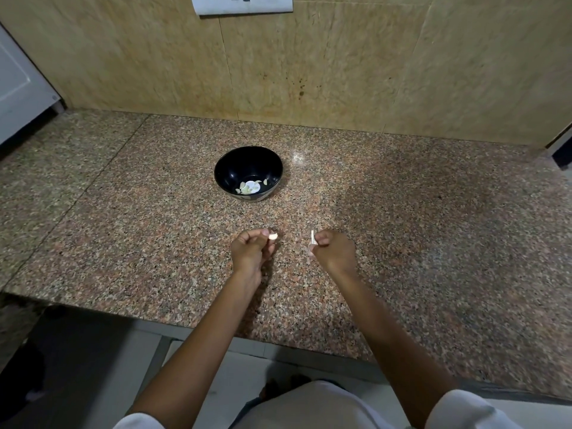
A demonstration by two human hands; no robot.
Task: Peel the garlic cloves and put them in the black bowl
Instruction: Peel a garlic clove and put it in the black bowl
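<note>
Head view, looking down. Pinching a pale garlic clove (273, 236) at the fingertips of the left hand (252, 250), fingers curled in tight around it, low over the speckled granite tabletop (433, 227). Touching the stone or just above it: cannot tell.

Gripping a thin white strip of peel (312, 237) in the right hand (334, 250), with the strip poking up out of the curled fingers. Hands held apart, with a clear gap between clove and peel, both over the near half of the tabletop.

Further back, roughly centred and upright on the stone, the black bowl (244, 164), well apart from both hands. Down in its bottom, a small cluster of peeled cloves (249, 187), pale against the dark inside, with one lying slightly right of the rest.

Behind the bowl, beige stone wall tiles (309, 72), with a white socket plate (243, 3) cut off at the top edge. Far left, a white panelled door (18, 88). Along the bottom edge, bare forearms (198, 351) reaching out of white sleeves (464, 410).
</note>
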